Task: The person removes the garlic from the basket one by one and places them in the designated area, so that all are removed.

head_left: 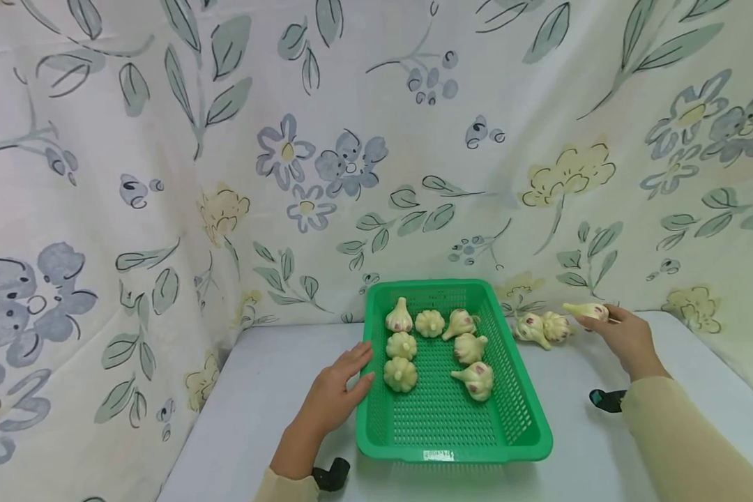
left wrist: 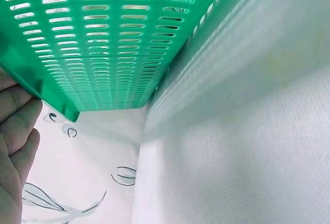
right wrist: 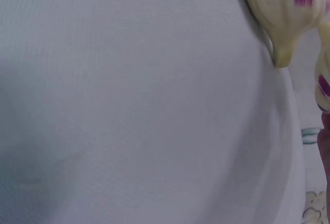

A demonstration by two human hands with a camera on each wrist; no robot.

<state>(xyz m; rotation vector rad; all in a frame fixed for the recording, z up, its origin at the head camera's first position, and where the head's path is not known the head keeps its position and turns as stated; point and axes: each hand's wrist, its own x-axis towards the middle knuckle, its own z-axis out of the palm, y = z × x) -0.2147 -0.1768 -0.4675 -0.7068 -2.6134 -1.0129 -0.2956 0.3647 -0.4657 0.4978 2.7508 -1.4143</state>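
A green plastic basket (head_left: 442, 422) stands on the table with several garlic bulbs inside, such as one bulb (head_left: 400, 374) at its left and another (head_left: 477, 381) at its right. My left hand (head_left: 334, 392) rests on the basket's left rim with its fingers extended; the left wrist view has these fingers (left wrist: 20, 118) along the rim beside the slotted wall (left wrist: 98, 43). Right of the basket, my right hand (head_left: 630, 341) pinches a garlic bulb (head_left: 592, 313), its stem pointing left. The right wrist view catches only part of that held bulb (right wrist: 323, 77) at its edge.
Two loose garlic bulbs, one (head_left: 530, 328) and a second (head_left: 556, 327), lie on the white table (head_left: 276, 390) between the basket and my right hand. A floral curtain (head_left: 401, 139) hangs behind the table and along its left side.
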